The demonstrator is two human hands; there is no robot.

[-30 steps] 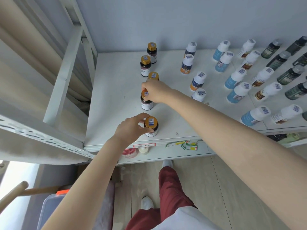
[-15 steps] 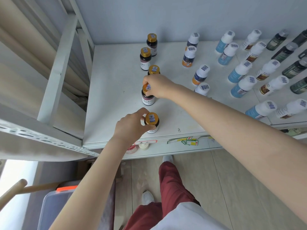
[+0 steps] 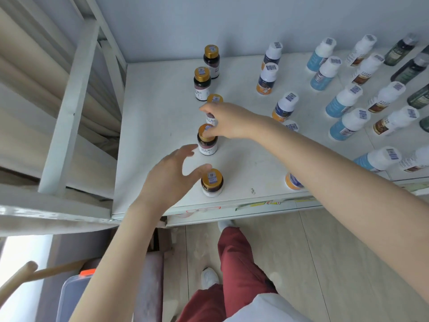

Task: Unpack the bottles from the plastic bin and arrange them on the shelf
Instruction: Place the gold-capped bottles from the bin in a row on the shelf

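Shelf (image 3: 153,126), white, centre frame: five gold-capped bottles (image 3: 202,83) in a column from back wall to front edge. Front bottle (image 3: 211,183), upright near the edge; left hand (image 3: 169,180) beside it, fingers (image 3: 183,151) spread, thumb close to the cap, gripping nothing. Next bottle (image 3: 207,144), upright; right hand (image 3: 228,123) over it, fingertips (image 3: 216,132) at the cap (pinching or merely resting, I cannot tell). White-capped bottles (image 3: 343,101) in rows, upper right. Bin (image 3: 72,298), lower left.
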